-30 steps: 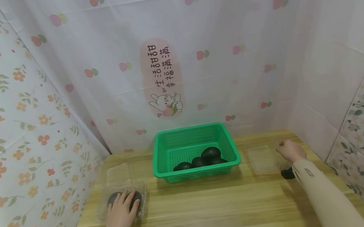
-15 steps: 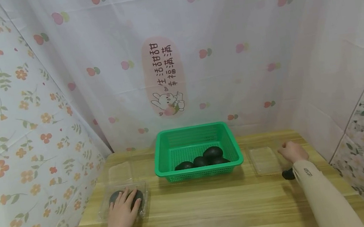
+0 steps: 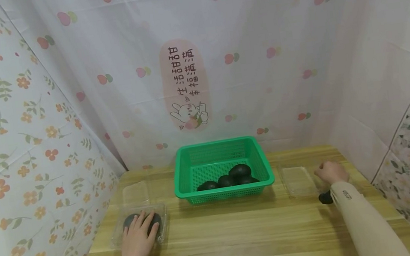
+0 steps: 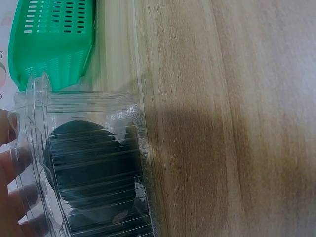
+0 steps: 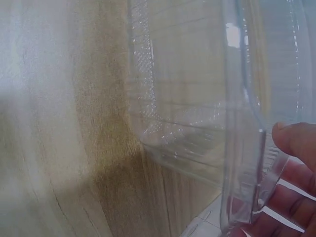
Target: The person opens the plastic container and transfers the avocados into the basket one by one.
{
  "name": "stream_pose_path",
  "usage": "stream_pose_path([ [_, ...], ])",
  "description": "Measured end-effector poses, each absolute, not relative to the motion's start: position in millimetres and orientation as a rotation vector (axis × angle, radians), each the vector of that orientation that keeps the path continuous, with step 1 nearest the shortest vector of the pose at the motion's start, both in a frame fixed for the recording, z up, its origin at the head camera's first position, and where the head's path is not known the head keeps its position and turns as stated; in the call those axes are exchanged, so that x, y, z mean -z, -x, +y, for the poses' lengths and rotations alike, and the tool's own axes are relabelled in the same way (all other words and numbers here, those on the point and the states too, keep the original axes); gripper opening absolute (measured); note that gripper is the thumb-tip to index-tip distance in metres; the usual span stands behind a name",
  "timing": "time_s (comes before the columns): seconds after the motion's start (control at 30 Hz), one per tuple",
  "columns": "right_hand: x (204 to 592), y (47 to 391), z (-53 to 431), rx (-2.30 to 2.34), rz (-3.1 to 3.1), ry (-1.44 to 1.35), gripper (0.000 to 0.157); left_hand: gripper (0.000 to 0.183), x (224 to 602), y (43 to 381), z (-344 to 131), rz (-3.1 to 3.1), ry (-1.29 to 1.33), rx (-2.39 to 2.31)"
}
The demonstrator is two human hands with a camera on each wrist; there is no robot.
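Observation:
On the left, my left hand (image 3: 138, 236) lies over a clear plastic clamshell box (image 3: 164, 224), fingers spread and fairly straight. Inside the box are dark avocados (image 3: 130, 220); the left wrist view shows one avocado (image 4: 89, 168) through the ribbed wall, with fingertips (image 4: 22, 197) over the box's top side. Over on the right, my right hand (image 3: 332, 172) is at the side of another clear clamshell box (image 3: 296, 181). In the right wrist view its thumb and fingers pinch the corner of that box's rim (image 5: 259, 185), and only bare wood shows through the plastic.
A green perforated basket (image 3: 221, 193) stands at the back middle with several avocados (image 3: 239, 171) in it. Behind the left box lies a flat clear plastic piece (image 3: 135, 193). The wooden table (image 3: 235, 236) meets patterned curtains (image 3: 260, 73) at the back and sides.
The head view has shifted slightly. Both hands keep their places on the boxes, and the avocados in the basket have not moved.

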State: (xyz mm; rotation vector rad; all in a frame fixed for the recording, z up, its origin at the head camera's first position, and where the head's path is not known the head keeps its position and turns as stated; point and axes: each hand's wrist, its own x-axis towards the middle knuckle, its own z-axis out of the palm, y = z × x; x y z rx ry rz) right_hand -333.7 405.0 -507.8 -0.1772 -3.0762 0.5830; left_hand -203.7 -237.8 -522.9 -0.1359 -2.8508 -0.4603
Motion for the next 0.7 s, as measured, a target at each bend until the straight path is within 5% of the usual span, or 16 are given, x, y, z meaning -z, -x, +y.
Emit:
stream_pose_path([
  [0.5,500,311,404,-0.846,-3.004,0.167,0.075,0.045,524,204,-238,-2.888,0.151,0.515],
  [0.7,488,299,362,-0.765,-2.782,0.055,0.062,0.049,520,201,-239,-2.870,0.138,0.547],
])
